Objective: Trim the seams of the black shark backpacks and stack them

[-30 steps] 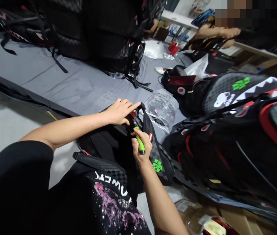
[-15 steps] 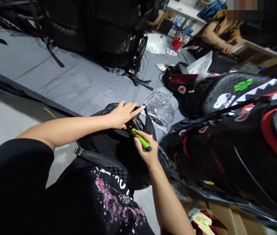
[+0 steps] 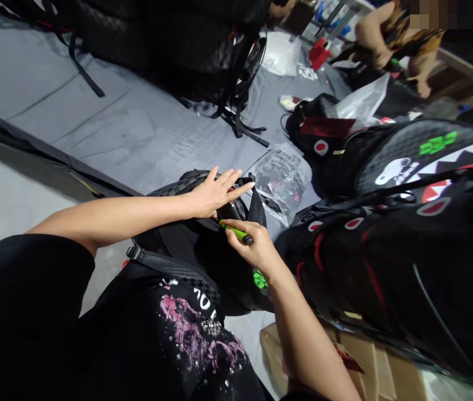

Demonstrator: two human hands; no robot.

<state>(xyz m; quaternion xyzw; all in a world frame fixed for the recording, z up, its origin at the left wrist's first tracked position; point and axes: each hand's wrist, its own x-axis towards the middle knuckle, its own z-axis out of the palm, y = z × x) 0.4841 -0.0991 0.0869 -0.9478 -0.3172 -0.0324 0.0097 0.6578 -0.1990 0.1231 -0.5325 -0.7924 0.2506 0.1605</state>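
Note:
In front of me stands a black backpack (image 3: 181,239), with a checkered strap towards my body and its top by my hands. My left hand (image 3: 215,194) lies across the top of it, fingers spread. In my right hand (image 3: 253,245) is a slim green-handled tool (image 3: 236,233) with a black end, held like a pen. Its thin tip points at the backpack just under my left hand, near the left thumb. Whether the tip touches the fabric I cannot tell. A glossy dark red patch shows between the hands and the backpack's strap.
A grey-covered table (image 3: 136,133) bears large black bags (image 3: 156,50) at the back. Beyond my backpack lies a clear plastic bag (image 3: 282,178). Black bags with shark-teeth print (image 3: 428,161) crowd the right. A cardboard box (image 3: 386,367) sits below. Another person's arm (image 3: 372,36) shows far right.
My right hand has tilted the green tool flatter, its tip now nearer the left thumb. My left hand stays spread on the backpack. The view has shifted slightly, and the other person's hands have moved apart.

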